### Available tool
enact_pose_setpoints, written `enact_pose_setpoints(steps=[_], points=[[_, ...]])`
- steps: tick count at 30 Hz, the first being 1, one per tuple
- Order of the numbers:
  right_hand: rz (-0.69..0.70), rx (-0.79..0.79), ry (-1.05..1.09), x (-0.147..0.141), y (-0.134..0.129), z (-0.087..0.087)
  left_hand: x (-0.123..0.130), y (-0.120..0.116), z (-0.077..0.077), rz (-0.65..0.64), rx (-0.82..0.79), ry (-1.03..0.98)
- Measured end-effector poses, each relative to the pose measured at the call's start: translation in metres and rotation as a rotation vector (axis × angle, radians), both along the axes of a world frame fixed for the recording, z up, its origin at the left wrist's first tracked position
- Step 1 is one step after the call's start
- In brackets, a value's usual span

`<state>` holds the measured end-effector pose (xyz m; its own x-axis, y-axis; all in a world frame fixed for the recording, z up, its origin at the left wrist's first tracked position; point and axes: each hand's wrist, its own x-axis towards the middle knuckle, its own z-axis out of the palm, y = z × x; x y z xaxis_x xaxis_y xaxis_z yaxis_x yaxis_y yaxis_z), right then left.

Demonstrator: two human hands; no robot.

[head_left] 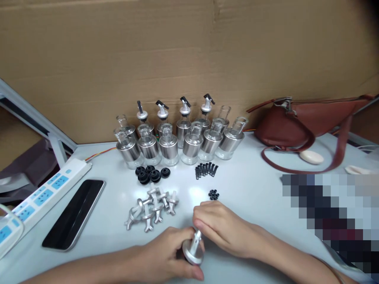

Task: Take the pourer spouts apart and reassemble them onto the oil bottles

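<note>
My left hand (168,252) grips a silver pourer spout (194,249) by its round collar, the stem slanting up towards my right hand. Closed fingers of my right hand (217,223) press at the upper end of that stem; whatever they pinch is hidden. Just beyond my hands lie loose silver pourer spouts (147,216), several in a heap. Behind them sit black ribbed stoppers (154,175). To the right are a row of small black levers (206,169) and a cluster of tiny black rings (213,194).
Glass bottles with metal bands (169,148) stand in two rows at the back, several topped with finished pourers (185,104). A power strip (41,199) and a phone (74,215) lie left. A brown bag (284,126) and a white oval object (311,157) are right. Cardboard (177,59) walls the back.
</note>
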<state>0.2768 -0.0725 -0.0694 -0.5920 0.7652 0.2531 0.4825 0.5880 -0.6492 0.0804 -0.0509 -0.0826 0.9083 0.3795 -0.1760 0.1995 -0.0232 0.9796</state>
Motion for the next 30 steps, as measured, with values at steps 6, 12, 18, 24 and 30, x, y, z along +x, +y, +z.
enact_pose_setpoints(steps=[6,12,18,24,30], points=[[-0.167,-0.256,0.227,0.018,0.014,0.005,0.001,0.000,0.003,-0.002,0.041,-0.014],[-0.502,-0.337,0.215,0.056,0.036,0.013,0.000,0.000,0.004,-0.001,0.029,0.008],[-0.639,-0.321,-0.242,0.076,0.041,0.002,-0.001,0.000,0.003,0.004,0.011,0.012],[-0.633,-0.381,-0.286,0.071,0.040,-0.005,0.000,0.000,0.002,0.003,0.046,0.001],[-0.559,-0.414,-0.262,0.073,0.041,-0.002,0.000,-0.001,0.002,-0.002,0.058,-0.014]])
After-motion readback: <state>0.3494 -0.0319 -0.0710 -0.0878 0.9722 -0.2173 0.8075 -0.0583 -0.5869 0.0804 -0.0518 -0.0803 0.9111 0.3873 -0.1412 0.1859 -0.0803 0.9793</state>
